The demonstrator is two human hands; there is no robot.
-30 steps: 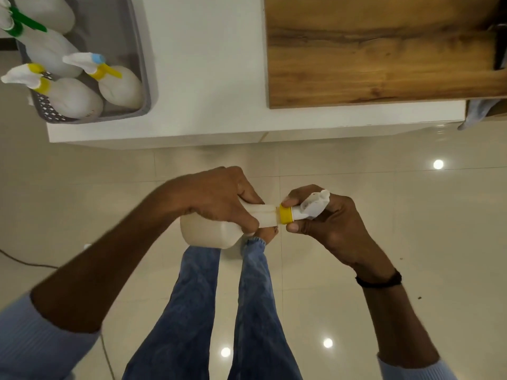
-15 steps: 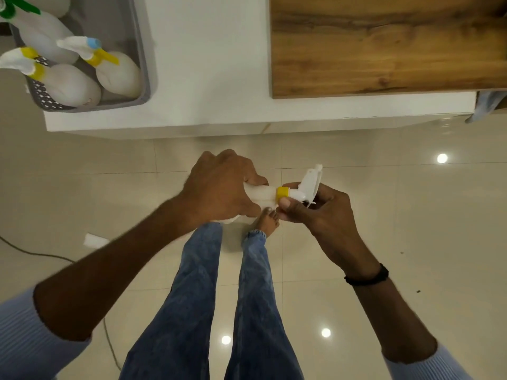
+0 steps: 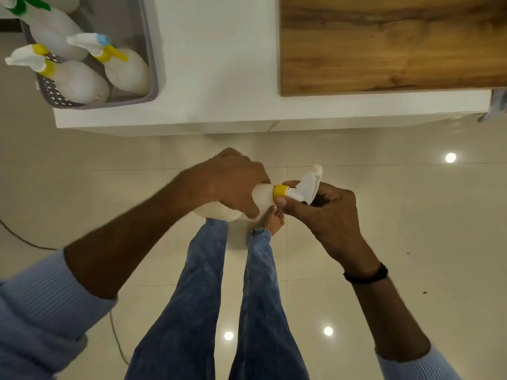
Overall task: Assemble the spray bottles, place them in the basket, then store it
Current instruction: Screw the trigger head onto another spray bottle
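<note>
Three spray bottles already lie in the grey basket (image 3: 153,78), and maybe a fourth, because one more white shape peeks in at the top edge and you cannot tell what it is. One bottle with a yellow collar (image 3: 79,80) lies at the near end by the holey wall. One with a blue tip and a yellow trigger (image 3: 126,69) lies just beside it. One with a green trigger (image 3: 52,31) lies behind them. The basket sits on the left corner of the white worktop (image 3: 219,64), and part of it pokes out over the edge. A brown wooden board (image 3: 392,45) lies well apart on the right. You are working on one more bottle (image 3: 216,212) now, held over the floor above your legs. Your left hand (image 3: 227,182) is wrapped tight around its white body. Your right hand (image 3: 326,212) pinches the yellow ring (image 3: 280,192) with thumb and fingers, and the white spray head (image 3: 308,185) sticks up from it. The ring sits right against the bottle neck, so the head looks nearly on, but you may need another twist to make it snug. After that, this bottle has to go in the basket with the others. There looks to be room on the right side. No loose bottles or heads show on the worktop, so this may be the last one. Then the basket has to be put away.
</note>
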